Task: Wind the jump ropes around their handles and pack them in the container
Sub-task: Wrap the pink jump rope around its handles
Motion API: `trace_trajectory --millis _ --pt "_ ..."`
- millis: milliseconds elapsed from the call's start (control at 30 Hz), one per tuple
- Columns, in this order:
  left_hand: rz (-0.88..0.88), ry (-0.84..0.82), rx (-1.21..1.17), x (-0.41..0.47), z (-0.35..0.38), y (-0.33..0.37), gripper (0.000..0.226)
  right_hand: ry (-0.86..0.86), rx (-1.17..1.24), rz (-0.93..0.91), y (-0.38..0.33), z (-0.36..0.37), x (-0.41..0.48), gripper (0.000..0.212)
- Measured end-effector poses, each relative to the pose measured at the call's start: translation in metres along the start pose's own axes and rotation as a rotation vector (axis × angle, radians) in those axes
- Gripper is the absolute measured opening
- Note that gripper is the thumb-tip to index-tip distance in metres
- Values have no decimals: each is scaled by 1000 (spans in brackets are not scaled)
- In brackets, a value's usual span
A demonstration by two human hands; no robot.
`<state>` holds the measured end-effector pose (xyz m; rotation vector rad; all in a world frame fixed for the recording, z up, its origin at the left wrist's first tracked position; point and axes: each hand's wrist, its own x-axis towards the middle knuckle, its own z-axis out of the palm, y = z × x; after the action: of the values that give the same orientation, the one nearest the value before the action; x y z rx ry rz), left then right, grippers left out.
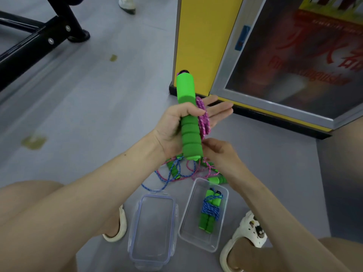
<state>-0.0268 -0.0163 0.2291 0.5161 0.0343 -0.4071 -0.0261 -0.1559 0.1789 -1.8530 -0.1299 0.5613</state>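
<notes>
My left hand [176, 124] holds upright the green foam handles [188, 118] of a jump rope, thumb curled over them and fingers stretched out behind. Folded pink rope [203, 118] lies against the handles on the fingers. My right hand [220, 152] pinches the pink rope just below that bundle. On the floor a clear container [185, 222] holds one wound set of green handles with blue rope [210, 210]. Its clear lid [153, 230] lies to the left. Loose blue and pink ropes with green handles [176, 171] are tangled on the floor beyond.
I crouch on a grey floor with my knees and white slippers [249, 234] either side of the container. A yellow cabinet with a glass poster panel [275, 65] stands ahead right. A black metal frame [39, 42] is at the upper left. Another person's shoe [127, 4] shows at the top.
</notes>
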Motion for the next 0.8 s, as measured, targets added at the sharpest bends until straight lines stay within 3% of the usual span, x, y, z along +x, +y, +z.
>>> trace_trajectory --millis 67,100,233,367,467,600,667,767,800 --pt "32 140 129 4 0 -3 58 -32 -37 2 0 -1 -1 17" --pt "43 216 305 5 0 -4 53 -40 -79 -7 0 -1 0 16" --pt "59 352 1235 2 -2 -6 40 39 -342 -19 0 -6 4 16" --pt "215 201 1644 6 -16 -10 104 157 -423 -76 -4 -9 2 12" --pt "284 230 1975 6 -29 -9 98 249 -456 -105 -7 -12 2 14" --pt "367 272 2319 0 -30 -5 104 267 -288 -148 -8 -12 4 9" --pt "289 387 2367 -1 -26 -3 88 290 -233 -192 -6 -9 4 9" --pt "17 452 2301 -2 -15 0 22 331 -258 -291 -2 -7 4 3" --pt "-91 444 2216 -1 -14 0 19 350 -298 -342 -1 -7 4 1"
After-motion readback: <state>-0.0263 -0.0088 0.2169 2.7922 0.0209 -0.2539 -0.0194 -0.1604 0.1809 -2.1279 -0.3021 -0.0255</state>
